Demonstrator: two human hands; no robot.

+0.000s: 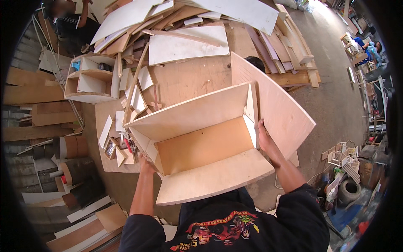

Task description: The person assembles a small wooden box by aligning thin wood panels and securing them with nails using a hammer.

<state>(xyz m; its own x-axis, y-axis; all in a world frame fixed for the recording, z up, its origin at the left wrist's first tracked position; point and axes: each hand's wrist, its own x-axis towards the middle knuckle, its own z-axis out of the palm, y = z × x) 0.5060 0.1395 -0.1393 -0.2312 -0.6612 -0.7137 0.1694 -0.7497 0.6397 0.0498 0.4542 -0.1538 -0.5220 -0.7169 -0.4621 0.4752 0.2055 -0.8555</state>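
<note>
Left hand: gripping plywood box left wall | Right hand: fingers closed on right wall | Box: open-topped, over table

I hold an open plywood box, unpainted pale wood with a warmer orange-brown inner panel. It sits tilted on the workbench, its open side facing up toward me. A large flat plywood panel stands against its right end, seemingly joined, though I can't see the seam.
</note>
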